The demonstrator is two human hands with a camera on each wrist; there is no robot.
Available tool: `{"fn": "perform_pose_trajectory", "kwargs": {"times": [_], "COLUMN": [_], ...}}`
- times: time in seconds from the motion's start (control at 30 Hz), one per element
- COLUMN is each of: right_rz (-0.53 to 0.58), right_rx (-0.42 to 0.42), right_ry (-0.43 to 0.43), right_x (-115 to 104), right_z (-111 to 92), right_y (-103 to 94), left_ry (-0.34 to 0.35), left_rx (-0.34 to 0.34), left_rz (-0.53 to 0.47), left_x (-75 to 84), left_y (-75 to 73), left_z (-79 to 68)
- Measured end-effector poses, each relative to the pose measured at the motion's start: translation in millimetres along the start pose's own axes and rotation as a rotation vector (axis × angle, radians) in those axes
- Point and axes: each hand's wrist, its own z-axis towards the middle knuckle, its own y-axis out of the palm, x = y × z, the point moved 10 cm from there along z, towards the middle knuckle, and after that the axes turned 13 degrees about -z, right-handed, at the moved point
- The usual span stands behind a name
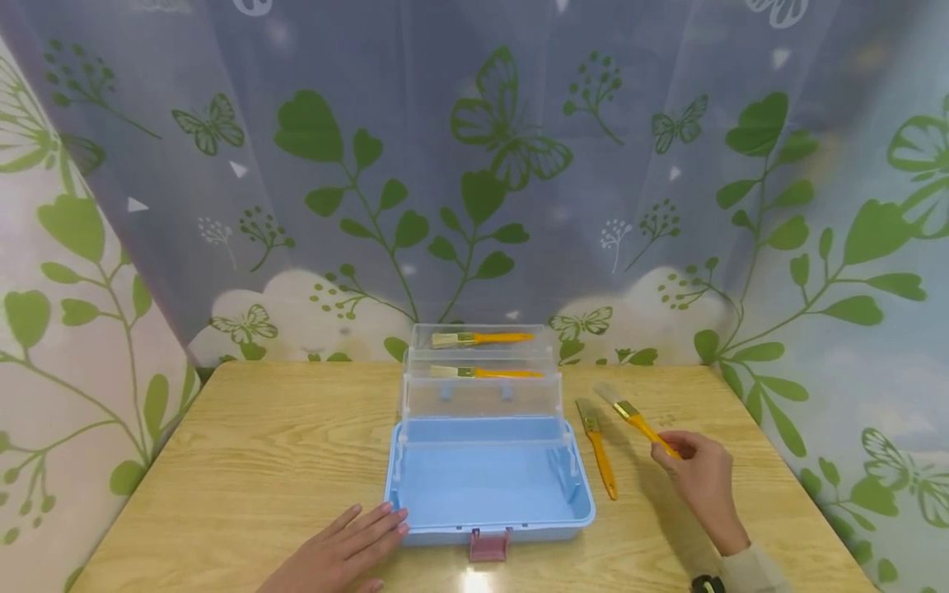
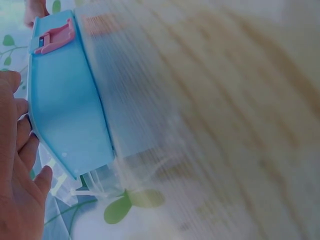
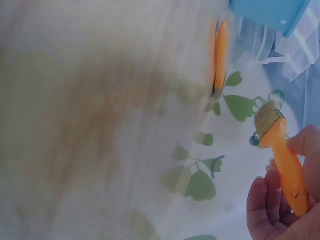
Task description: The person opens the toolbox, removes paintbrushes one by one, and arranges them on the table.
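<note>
Right hand (image 1: 698, 478) pinches brush (image 1: 639, 422) over table (image 1: 267, 436), apart from box edge (image 1: 583, 482)

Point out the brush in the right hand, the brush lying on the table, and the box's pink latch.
Held brush (image 1: 643, 426), head view: orange handle.
Lying brush (image 1: 598, 449), head view: orange handle.
Pink latch (image 2: 60, 36), left wrist view: middle of its flap.

Looks like a curtained-off indoor booth. Closed in by blue-and-pale fabric hangings printed with green leaves (image 1: 430, 165), around a pale wood-grain table (image 1: 282, 445).
</note>
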Motion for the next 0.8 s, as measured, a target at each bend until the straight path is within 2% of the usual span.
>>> {"fn": "perform_pose_trajectory", "kwargs": {"times": [0.23,0.47,0.8], "right_rz": [-0.073,-0.104,-0.118], "right_rx": [-0.056,-0.089,-0.088], "right_ry": [-0.040,0.002,0.020], "right_x": [0.1,4.1,7.2], "right_z": [8.4,11.8,14.2], "right_y": [7.6,12.4,13.0], "left_ry": [0.000,0.005,0.000], "left_rx": [0.009,0.009,0.003], "left_rz": [-0.012,-0.012,-0.015], "left_x": [-0.6,0.2,-1.8], "left_y": [0.7,0.6,2.2], "left_z": [-0.2,-1.0,-0.8]}}
